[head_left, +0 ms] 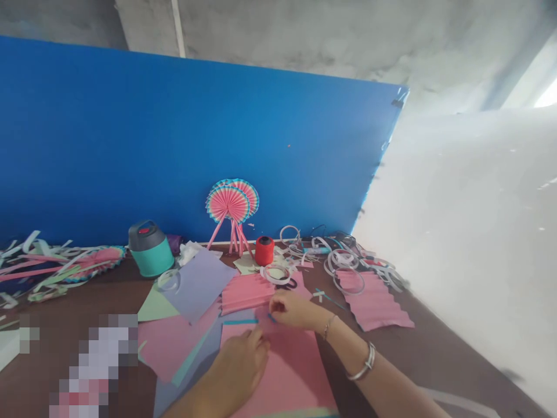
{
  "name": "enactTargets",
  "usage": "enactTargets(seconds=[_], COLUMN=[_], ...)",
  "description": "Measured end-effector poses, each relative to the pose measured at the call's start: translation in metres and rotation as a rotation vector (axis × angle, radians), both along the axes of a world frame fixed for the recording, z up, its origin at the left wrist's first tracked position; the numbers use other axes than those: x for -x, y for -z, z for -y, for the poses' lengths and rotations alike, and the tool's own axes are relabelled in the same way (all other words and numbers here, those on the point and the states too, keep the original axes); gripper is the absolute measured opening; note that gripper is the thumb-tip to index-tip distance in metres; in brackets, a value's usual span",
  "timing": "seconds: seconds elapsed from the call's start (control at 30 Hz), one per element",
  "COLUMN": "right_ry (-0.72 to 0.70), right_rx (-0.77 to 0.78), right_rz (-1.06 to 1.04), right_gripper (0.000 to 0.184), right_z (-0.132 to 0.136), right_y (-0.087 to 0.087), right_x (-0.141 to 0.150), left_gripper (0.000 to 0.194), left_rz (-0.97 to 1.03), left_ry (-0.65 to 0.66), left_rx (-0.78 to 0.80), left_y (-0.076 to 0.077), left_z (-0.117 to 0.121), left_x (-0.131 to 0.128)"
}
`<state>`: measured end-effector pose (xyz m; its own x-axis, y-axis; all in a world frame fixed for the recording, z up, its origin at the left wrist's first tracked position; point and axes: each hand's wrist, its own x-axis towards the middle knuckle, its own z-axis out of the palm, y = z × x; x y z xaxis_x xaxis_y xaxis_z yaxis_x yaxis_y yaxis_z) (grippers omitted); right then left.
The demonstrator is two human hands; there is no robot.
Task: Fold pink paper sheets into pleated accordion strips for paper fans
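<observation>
**Blue strip at my fingertips, over the pink sheet**

My hands are close together but not touching, both low over a pink paper sheet (278,371) on the brown table (104,296). My left hand (239,366) curls down with its fingertips (256,337) on the sheet. My right hand (293,309), with a silver bangle (364,361) and a thin bracelet (329,326) on the wrist, reaches across just above it, its fingers right at a small blue paper strip (272,318) — whether they pinch it, I can't tell. A longer blue strip (241,321) lies along the sheet's top edge, just left of them.

Just beyond my hands sits a pleated pink paper (246,293), and a second pleated sheet (374,299) lies to the right below white paper coils (342,261). To the left are lilac paper (195,284) and pale green paper (156,305). Further back stand a red thread spool (264,250), a teal-and-grey flask (150,249) and pink paper fans on sticks (232,200), against a blue board (174,145). At lower left, a patch is blurred — I can't make it out.
</observation>
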<state>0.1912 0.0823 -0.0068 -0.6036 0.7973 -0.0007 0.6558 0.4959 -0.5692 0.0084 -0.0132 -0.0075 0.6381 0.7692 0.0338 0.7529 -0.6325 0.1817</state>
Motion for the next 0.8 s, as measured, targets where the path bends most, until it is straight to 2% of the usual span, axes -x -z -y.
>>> enactTargets(seconds=[0.07,0.17,0.3,0.43,0.67,0.8], right_ry=[-0.09,-0.154,-0.213,-0.252,-0.306,-0.299], right_rx=[-0.087,-0.105,-0.062,-0.018,0.067,0.081], right_rz=[0.041,0.114,0.26,0.387,0.432,0.395], right_gripper=[0.016,0.02,0.022,0.022,0.019,0.019], right_z=[0.002,0.001,-0.004,-0.009,-0.021,-0.026], right_y=[-0.002,-0.013,-0.028,-0.033,-0.033,-0.035], right_x=[0.005,0.01,0.02,0.03,0.039,0.042], left_gripper=[0.035,0.044,0.038,0.035,0.036,0.034], left_rz=[-0.127,-0.214,-0.095,-0.008,-0.146,-0.138], left_ry=[-0.008,-0.02,-0.081,-0.082,0.023,0.019], left_rx=[0.02,0.014,-0.022,-0.033,0.005,0.019], left_y=[0.003,0.009,0.018,0.023,0.006,0.0], left_z=[0.004,0.007,0.006,0.005,0.007,0.007], left_x=[-0.005,-0.009,-0.007,-0.004,-0.007,-0.007])
